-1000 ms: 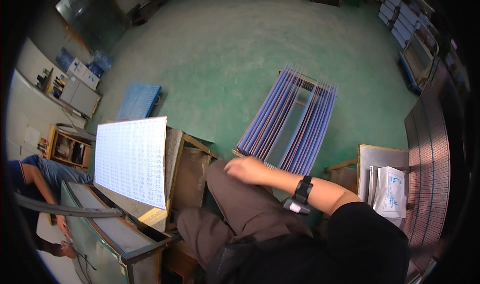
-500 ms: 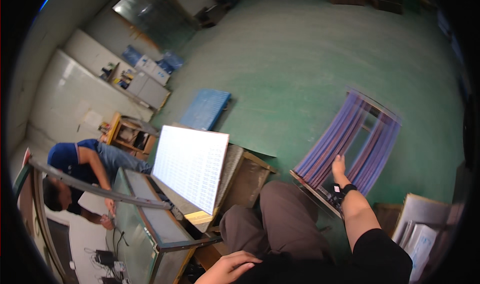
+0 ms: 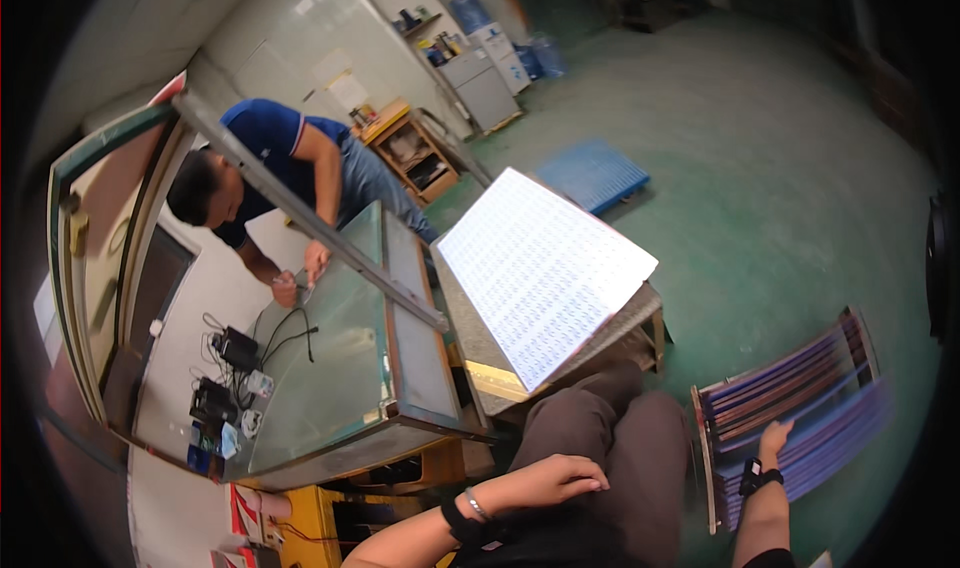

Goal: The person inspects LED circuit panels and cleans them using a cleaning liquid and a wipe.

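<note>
My left hand (image 3: 553, 484) lies across my front above my dark trousers (image 3: 610, 433). Its fingers are loosely bent and slightly apart, with nothing in them. My right hand (image 3: 774, 438) reaches out low on the right over a rack (image 3: 725, 398) of blue, purple and reddish-brown strips, partly blurred. At least one of its fingers is stretched out, and no held object shows. Whether this hand touches the strips, I cannot tell. In front of me a white board or sheet (image 3: 545, 268) covered with rows of small marks lies on a grey-topped table (image 3: 640, 303).
A co-worker (image 3: 300, 168) leans over a glass-topped table (image 3: 340, 368) on the left, hands at a cable. A metal bar (image 3: 290, 203) slants above that table. Black boxes with cables (image 3: 238, 350) lie beside it. A blue pallet (image 3: 592, 176) rests on the green floor.
The view has turned left, so the co-worker and white board appear further right and the rack lower right. My left forearm now shows. My right hand stays over the rack.
</note>
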Demonstrator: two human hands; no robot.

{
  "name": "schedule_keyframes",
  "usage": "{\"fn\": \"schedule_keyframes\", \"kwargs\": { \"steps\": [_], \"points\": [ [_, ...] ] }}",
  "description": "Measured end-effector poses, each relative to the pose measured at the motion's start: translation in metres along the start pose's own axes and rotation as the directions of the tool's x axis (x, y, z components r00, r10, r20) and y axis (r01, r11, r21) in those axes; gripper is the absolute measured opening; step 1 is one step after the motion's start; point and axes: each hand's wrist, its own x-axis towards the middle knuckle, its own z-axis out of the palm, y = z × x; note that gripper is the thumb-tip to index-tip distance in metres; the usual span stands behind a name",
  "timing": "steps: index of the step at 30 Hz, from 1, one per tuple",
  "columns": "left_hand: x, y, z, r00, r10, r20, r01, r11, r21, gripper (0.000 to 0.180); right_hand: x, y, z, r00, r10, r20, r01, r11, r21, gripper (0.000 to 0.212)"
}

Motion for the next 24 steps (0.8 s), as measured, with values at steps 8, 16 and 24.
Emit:
{"fn": "schedule_keyframes", "kwargs": {
  "steps": [8, 16, 24],
  "points": [
    [0.02, -0.052, -0.02, 0.998, 0.053, -0.025, -0.054, 0.996, -0.069, 0.02, 0.005, -0.043, -0.018, 0.937, -0.128, 0.326, -0.072, 0.841, 0.536, 0.039],
    [0.038, -0.061, -0.025, 0.987, 0.142, 0.079, -0.112, 0.947, -0.301, 0.015, 0.149, 0.0, -0.248, 0.945, -0.248, 0.211, 0.126, 0.875, 0.467, 0.039],
    [0.03, -0.077, -0.02, 0.966, 0.249, 0.067, -0.221, 0.935, -0.279, 0.016, 0.102, 0.089, -0.416, 0.944, -0.28, 0.173, 0.014, 0.559, 0.829, 0.038]
  ]
}}
